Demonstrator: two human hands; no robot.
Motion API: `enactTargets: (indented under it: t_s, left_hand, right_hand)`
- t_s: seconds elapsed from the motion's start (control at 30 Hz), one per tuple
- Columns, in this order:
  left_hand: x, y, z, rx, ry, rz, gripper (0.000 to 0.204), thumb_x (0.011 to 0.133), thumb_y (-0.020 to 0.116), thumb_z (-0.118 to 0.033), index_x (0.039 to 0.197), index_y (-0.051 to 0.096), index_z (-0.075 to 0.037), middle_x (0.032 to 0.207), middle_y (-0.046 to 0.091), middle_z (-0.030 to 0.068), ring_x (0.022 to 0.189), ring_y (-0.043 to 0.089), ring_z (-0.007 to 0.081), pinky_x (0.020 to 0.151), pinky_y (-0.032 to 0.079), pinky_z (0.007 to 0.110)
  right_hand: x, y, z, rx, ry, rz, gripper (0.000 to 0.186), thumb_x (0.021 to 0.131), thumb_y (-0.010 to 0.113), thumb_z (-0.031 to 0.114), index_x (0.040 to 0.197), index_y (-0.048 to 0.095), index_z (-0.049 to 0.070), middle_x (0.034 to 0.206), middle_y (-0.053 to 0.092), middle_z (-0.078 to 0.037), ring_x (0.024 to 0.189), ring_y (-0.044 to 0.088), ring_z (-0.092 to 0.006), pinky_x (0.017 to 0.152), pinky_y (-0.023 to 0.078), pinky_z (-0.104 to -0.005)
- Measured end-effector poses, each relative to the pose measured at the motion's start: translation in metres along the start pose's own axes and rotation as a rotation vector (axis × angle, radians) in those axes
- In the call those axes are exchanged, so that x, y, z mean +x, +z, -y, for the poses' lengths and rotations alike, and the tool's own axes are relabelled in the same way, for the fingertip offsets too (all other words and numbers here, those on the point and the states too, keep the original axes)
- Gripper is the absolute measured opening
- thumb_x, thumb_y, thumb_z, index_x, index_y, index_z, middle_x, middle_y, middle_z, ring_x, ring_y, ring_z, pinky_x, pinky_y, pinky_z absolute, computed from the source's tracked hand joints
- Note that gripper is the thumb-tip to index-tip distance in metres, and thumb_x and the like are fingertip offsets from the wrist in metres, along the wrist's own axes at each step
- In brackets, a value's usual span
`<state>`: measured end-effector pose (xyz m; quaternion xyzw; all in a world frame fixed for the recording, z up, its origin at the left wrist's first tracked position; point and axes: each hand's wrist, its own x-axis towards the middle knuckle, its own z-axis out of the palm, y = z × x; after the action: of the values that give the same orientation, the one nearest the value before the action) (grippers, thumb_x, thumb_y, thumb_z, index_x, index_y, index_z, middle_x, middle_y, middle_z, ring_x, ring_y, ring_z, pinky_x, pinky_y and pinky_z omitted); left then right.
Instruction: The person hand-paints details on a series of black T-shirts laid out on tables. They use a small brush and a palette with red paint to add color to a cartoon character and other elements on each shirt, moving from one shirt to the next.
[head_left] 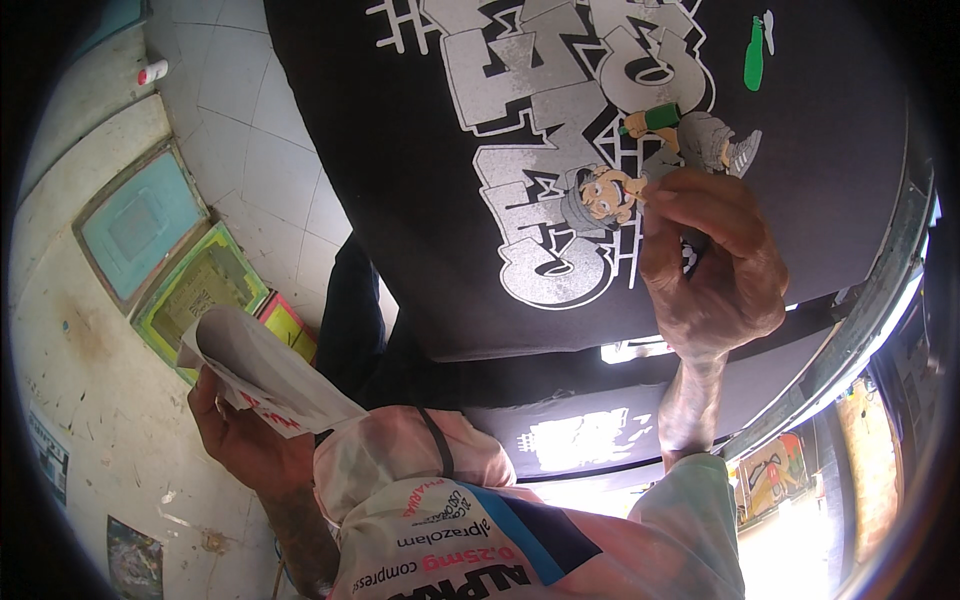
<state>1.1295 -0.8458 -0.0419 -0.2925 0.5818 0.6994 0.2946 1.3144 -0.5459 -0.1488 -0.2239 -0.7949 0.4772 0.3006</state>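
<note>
A black fabric piece point(820, 200) lies spread out before me, printed with large grey-and-white lettering point(555, 270) and a cartoon figure in a cap point(600, 195). Over the figure hangs my right hand point(715, 265), thumb and fingertips pinched together beside its face. Whatever the pinch holds, if anything, is too small or hidden to make out. At the lower left my left hand point(245, 445) grips a curled white sheet point(265, 365) with red marks at its lower edge. A printed green bottle shape point(754, 55) sits on the fabric at the upper right.
Another printed dark fabric point(580, 440) lies nearer my body, under bright glare. A curved metal edge point(900, 265) runs along the right. Framed screens, one with a blue panel point(145, 220) and one yellow-green point(205, 280), lean at the left beside a tiled floor point(250, 110).
</note>
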Motion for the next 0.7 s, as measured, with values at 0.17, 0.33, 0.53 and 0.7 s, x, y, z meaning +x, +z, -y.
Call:
enactTargets:
  t_s: [0.17,0.33,0.53,0.7]
  left_hand:
    - [-0.0003,0.0008,0.0014,0.025,0.025,-0.038,0.051,0.1,0.05,-0.036,0.139,0.051,-0.002,0.129,0.062,0.0153,0.115,0.066,0.0296,0.095,0.057,0.048]
    - [-0.0002,-0.0019,0.0018,0.027,0.02,-0.051,0.053,0.101,0.05,-0.038,0.14,0.05,-0.002,0.13,0.062,0.015,0.114,0.066,0.0293,0.095,0.057,0.047]
    - [-0.0001,-0.0033,0.0006,-0.01,-0.005,-0.004,0.054,0.101,0.05,-0.038,0.141,0.05,-0.002,0.131,0.061,0.0146,0.118,0.064,0.0294,0.099,0.053,0.05]
    - [-0.0006,-0.0039,0.0013,0.018,0.001,0.0,0.053,0.101,0.05,-0.038,0.141,0.05,-0.003,0.132,0.061,0.0145,0.12,0.063,0.0299,0.101,0.052,0.051]
  right_hand:
    - [0.0007,0.0005,0.0003,-0.015,-0.011,-0.001,0.025,0.078,0.072,-0.015,0.099,0.068,-0.002,0.094,0.071,-0.016,0.085,0.069,-0.019,0.073,0.056,-0.0287]
    - [0.0003,0.0008,-0.0003,-0.021,-0.014,0.001,0.025,0.078,0.072,-0.015,0.099,0.068,-0.002,0.094,0.071,-0.016,0.084,0.069,-0.019,0.072,0.056,-0.0289]
    - [0.0003,-0.0004,0.0,-0.008,-0.019,0.004,0.026,0.077,0.071,-0.016,0.1,0.068,-0.003,0.093,0.071,-0.016,0.083,0.069,-0.019,0.072,0.056,-0.0286]
    - [-0.0002,0.0007,-0.0005,-0.015,-0.017,-0.006,0.026,0.077,0.071,-0.016,0.1,0.068,-0.003,0.093,0.071,-0.016,0.083,0.069,-0.0191,0.071,0.056,-0.0285]
